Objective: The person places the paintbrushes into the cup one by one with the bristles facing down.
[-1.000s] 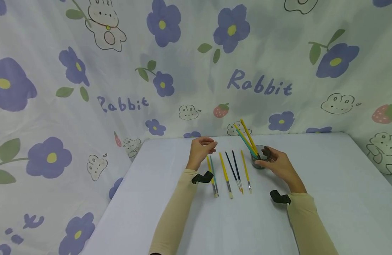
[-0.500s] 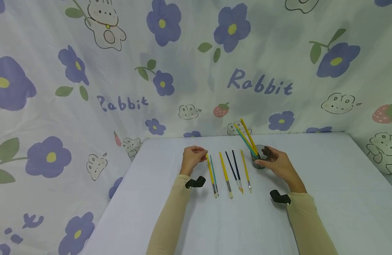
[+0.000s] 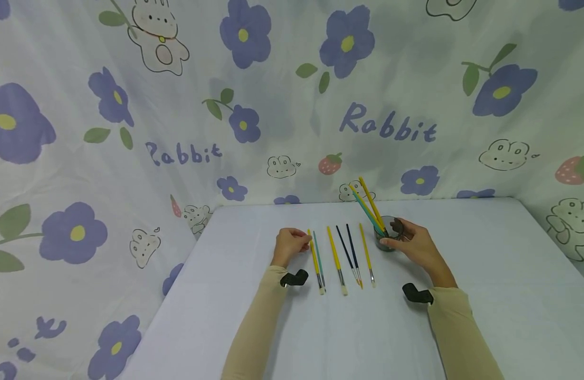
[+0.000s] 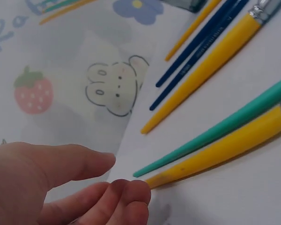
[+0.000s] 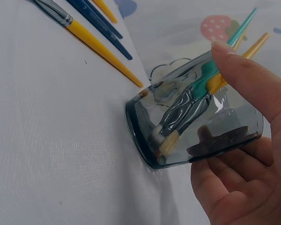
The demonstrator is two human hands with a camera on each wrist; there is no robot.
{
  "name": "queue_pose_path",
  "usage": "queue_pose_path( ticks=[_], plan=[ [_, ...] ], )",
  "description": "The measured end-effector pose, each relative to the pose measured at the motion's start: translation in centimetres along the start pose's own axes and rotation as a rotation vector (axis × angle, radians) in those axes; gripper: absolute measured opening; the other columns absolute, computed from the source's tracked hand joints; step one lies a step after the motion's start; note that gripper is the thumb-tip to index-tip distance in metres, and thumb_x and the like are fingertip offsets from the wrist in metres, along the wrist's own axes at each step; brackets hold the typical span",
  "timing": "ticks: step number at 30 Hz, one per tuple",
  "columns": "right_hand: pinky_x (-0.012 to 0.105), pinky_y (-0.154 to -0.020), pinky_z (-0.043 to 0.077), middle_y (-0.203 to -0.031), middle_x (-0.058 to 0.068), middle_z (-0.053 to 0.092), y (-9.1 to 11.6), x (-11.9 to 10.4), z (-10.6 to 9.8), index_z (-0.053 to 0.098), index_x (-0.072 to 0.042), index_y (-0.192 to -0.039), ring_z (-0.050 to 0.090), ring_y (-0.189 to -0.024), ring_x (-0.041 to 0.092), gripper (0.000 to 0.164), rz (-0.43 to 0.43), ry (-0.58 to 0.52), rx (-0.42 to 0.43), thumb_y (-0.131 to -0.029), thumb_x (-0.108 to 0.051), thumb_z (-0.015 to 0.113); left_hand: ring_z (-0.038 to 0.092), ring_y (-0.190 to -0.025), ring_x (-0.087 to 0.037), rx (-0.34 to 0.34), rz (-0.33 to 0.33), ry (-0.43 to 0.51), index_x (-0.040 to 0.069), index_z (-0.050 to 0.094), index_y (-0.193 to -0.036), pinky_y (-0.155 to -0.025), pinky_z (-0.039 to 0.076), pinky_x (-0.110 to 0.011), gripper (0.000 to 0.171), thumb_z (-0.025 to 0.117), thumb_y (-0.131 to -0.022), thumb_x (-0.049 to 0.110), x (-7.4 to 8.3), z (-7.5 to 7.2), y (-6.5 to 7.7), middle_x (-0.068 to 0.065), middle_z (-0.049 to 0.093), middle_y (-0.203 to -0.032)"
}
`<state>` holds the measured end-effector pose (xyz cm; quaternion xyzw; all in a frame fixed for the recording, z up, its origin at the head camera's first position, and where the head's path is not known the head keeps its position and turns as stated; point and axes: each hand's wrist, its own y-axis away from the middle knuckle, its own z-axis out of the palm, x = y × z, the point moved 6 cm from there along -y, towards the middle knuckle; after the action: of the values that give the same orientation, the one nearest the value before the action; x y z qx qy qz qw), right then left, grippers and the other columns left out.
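My right hand (image 3: 412, 244) grips a dark tinted glass (image 5: 145, 140), thumb on the near side and fingers round the other. Several paintbrushes lean in it bristles down, among them a green-handled paintbrush (image 5: 207, 70) and a yellow-handled one (image 5: 216, 83). My left hand (image 3: 290, 245) is at the handle end of the leftmost yellow paintbrush (image 4: 215, 152), fingertips right at its tip. In the left wrist view the thumb stands apart from the fingers, above the brush end. Close beside that brush lies a slim green paintbrush (image 4: 210, 129).
Farther right on the white table (image 3: 367, 338) lie another yellow paintbrush (image 3: 335, 253), two dark blue paintbrushes (image 3: 352, 248) and a thinner yellow one (image 3: 365, 248), handles pointing away. A cloth with flowers and rabbits (image 3: 282, 95) hangs behind the table.
My left hand has moved left and down, from above the brushes to the leftmost yellow brush's handle end. The right hand stays on the glass.
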<state>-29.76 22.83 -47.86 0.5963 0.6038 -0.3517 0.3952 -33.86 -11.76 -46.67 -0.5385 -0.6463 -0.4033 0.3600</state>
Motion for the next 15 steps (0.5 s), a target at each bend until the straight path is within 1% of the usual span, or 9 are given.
queue_pose_path(
  ticks=[4, 7, 9, 15],
  plan=[
    [0.059, -0.123, 0.037, -0.163, 0.026, 0.038, 0.0, 0.0, 0.0, 0.025, -0.003, -0.163, 0.036, -0.152, 0.045, 0.106, 0.0, -0.002, -0.002, -0.086, -0.05, 0.082, 0.066, -0.061, -0.01, -0.004, 0.007, -0.084, -0.001, 0.073, -0.098, -0.057, 0.055, -0.02, 0.018, 0.079, -0.09, 0.014, -0.4, 0.5, 0.1, -0.009, 0.076, -0.077],
    [0.058, -0.123, 0.037, -0.163, 0.026, 0.038, 0.0, 0.1, 0.0, 0.026, -0.003, -0.163, 0.036, -0.152, 0.045, 0.106, -0.006, -0.013, -0.001, -0.086, -0.049, 0.082, 0.064, -0.058, -0.009, -0.009, 0.031, -0.137, -0.001, 0.074, -0.097, -0.055, 0.051, -0.019, 0.017, 0.078, -0.089, 0.013, -0.5, 0.8, 0.1, -0.008, 0.074, -0.073],
    [0.058, -0.123, 0.037, -0.163, 0.025, 0.039, -0.1, 0.1, -0.1, 0.027, -0.003, -0.162, 0.036, -0.152, 0.044, 0.105, -0.01, -0.019, 0.0, -0.086, -0.049, 0.082, 0.062, -0.056, -0.009, -0.012, 0.041, -0.161, -0.002, 0.073, -0.096, -0.054, 0.05, -0.019, 0.016, 0.078, -0.088, 0.011, -0.5, 1.0, 0.1, -0.007, 0.073, -0.071],
    [0.058, -0.123, 0.037, -0.163, 0.025, 0.039, -0.1, 0.2, 0.0, 0.028, -0.003, -0.162, 0.036, -0.152, 0.044, 0.106, -0.009, -0.019, -0.001, -0.085, -0.05, 0.083, 0.061, -0.056, -0.01, -0.009, 0.04, -0.237, -0.002, 0.074, -0.094, -0.053, 0.048, -0.018, 0.014, 0.078, -0.086, 0.009, -0.4, 1.3, 0.2, -0.007, 0.071, -0.069]
  ],
)
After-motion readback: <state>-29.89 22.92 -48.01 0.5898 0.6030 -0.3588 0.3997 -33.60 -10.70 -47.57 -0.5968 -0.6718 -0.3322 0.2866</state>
